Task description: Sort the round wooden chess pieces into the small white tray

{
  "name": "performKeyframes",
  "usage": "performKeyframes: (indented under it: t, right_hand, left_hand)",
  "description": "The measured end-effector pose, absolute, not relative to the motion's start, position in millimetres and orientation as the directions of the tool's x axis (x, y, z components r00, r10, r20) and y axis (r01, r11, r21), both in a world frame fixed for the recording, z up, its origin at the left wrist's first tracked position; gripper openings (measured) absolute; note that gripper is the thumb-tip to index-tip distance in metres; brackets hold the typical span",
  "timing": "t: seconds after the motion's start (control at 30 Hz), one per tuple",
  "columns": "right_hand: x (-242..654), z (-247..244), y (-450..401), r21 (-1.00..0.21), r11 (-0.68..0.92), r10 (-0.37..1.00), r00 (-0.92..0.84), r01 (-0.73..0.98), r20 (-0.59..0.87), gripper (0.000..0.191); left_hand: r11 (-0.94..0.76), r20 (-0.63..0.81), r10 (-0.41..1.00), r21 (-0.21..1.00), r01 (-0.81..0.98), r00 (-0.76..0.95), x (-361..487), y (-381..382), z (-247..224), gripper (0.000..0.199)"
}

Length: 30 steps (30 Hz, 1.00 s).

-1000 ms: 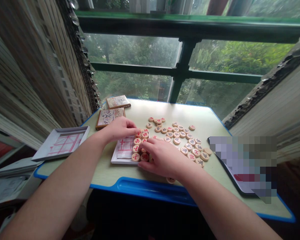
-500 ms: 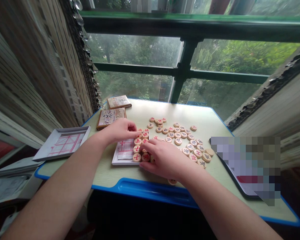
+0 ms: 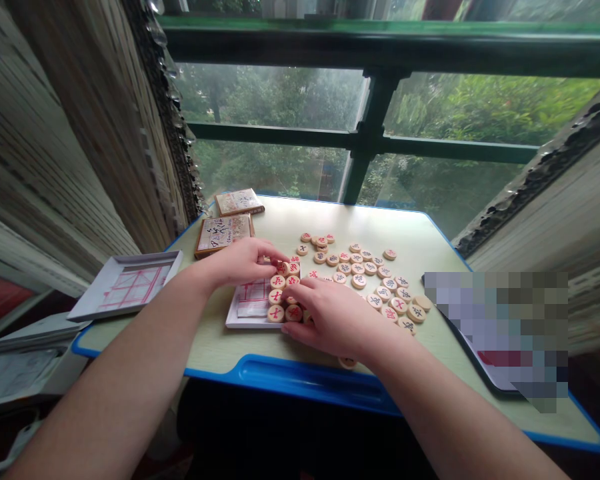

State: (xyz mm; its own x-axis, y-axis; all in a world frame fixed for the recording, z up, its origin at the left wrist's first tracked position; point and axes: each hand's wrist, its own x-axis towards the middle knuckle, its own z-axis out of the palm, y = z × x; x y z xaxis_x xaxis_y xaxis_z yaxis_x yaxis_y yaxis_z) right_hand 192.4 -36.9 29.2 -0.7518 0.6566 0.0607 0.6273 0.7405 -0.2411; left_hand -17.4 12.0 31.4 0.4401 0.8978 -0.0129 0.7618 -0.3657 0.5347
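A shallow white box (image 3: 254, 326) lies in front of me, with red-printed paper (image 3: 253, 303) on its left side. Rows of round wooden Chinese chess pieces (image 3: 275, 313) stand in its right part, marked in red. At the far end of these rows, my left hand (image 3: 247, 259) has its fingertips closed on a slightly tilted Chinese chess piece (image 3: 283, 268). My right hand (image 3: 327, 312) bends over the near right of the box, thumb and fingers around several pieces there. It hides part of the rows and the box's right edge.
Loose Chinese chess pieces (image 3: 359, 281) spread over the table's right half; one (image 3: 347, 363) lies near the blue front groove (image 3: 310, 383). Two patterned boxes (image 3: 225, 233) sit back left. A white lid (image 3: 125, 283) overhangs the left edge. A blurred-out tablet-like object (image 3: 500, 340) lies right.
My left hand's fingers have stretched slightly to the right over the far pieces. The right hand keeps its place on the box, and the whole view has shifted a little.
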Motion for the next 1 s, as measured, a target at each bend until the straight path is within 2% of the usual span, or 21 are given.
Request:
performKeyframes:
  t: [0.1,0.23,0.33,0.47,0.57,0.7,0.83,1.0]
  right_hand:
    - [192,29,-37,-0.236,0.742,0.656,-0.752,0.627,0.065,0.024]
    - [191,30,-36,-0.26,0.744,0.648,-0.759,0.615,0.06,0.024]
    - [191,32,-36,-0.258,0.743,0.649,-0.759,0.617,0.056,0.026]
    - [191,33,-36,-0.252,0.74,0.653,-0.756,0.623,0.05,0.028]
    - [191,32,-36,-0.26,0.736,0.656,-0.753,0.625,0.047,0.03]
    - [192,31,-37,-0.27,0.731,0.659,-0.751,0.626,0.044,0.03]
    - [193,32,-37,-0.267,0.731,0.659,-0.751,0.628,0.039,0.03]
    - [193,33,-38,-0.266,0.73,0.659,-0.752,0.63,0.028,0.028]
  left_hand:
    - [-0.369,0.002,0.903,0.515,0.774,0.429,-14,11,31,0.038]
    - [-0.306,0.042,0.942,0.504,0.808,0.332,-7,12,25,0.042]
    - [-0.314,0.1,0.947,0.498,0.809,0.306,-5,13,20,0.036]
    - [-0.362,0.155,0.932,0.424,0.83,0.327,-7,14,20,0.028]
    - [-0.392,0.144,0.92,0.4,0.829,0.366,-9,13,23,0.028]
    - [-0.415,0.102,0.904,0.431,0.801,0.414,-10,11,26,0.032]
    - [-0.37,0.071,0.921,0.458,0.808,0.382,-10,10,28,0.036]
    - [-0.321,0.108,0.947,0.332,0.887,0.302,-13,13,28,0.027]
